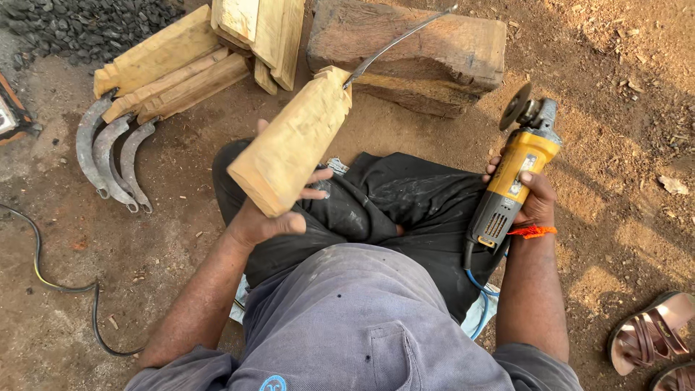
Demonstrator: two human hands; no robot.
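Far left of the left hand a black cable (51, 284) snakes over the bare dirt ground (181, 239); beyond that hand lie three curved iron blades (108, 156) side by side, with a stack of pale wooden handle blanks (174, 69) above them beside a heap of dark gravel (87, 25). The left hand (268, 221) grips a wooden-handled sickle (293, 148), whose thin blade (394, 43) crosses over one rough wooden block (427, 54). Between the hands sit dark-trousered crossed legs (391, 210). The right hand (536, 199) clasps one yellow angle grinder (517, 170), disc upward. Near the right elbow lie two pink sandals (651, 333).
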